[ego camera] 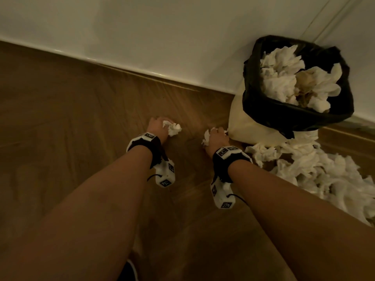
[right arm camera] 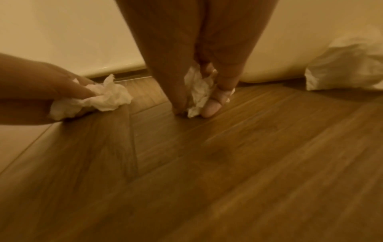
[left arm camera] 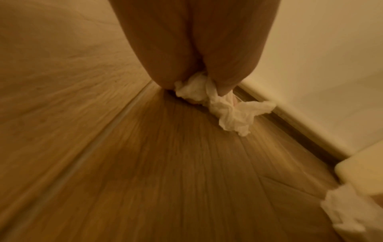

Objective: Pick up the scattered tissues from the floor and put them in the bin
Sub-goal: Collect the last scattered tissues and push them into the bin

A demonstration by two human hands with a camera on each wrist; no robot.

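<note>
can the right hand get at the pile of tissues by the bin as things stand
Probably yes for reach: the pile of tissues lies just beside the right hand, nothing between. But it already grips a tissue, so little room.

Bin (ego camera: 263,110) by the wall (ego camera: 162,27), tissues around it

Tissues (ego camera: 288,76) fill the bin; a loose heap (ego camera: 316,167) lies on the floor (ego camera: 60,118) before it (to the right of both hands).

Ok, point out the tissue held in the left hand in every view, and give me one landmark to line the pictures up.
Head: the tissue in the left hand sits left of centre, sticking out of the left hand.
Left wrist: just above centre, pinched at the fingertips.
Right wrist: at the left edge, crumpled in the fingers.
Shared landmark: the white skirting board behind the hands.
</note>
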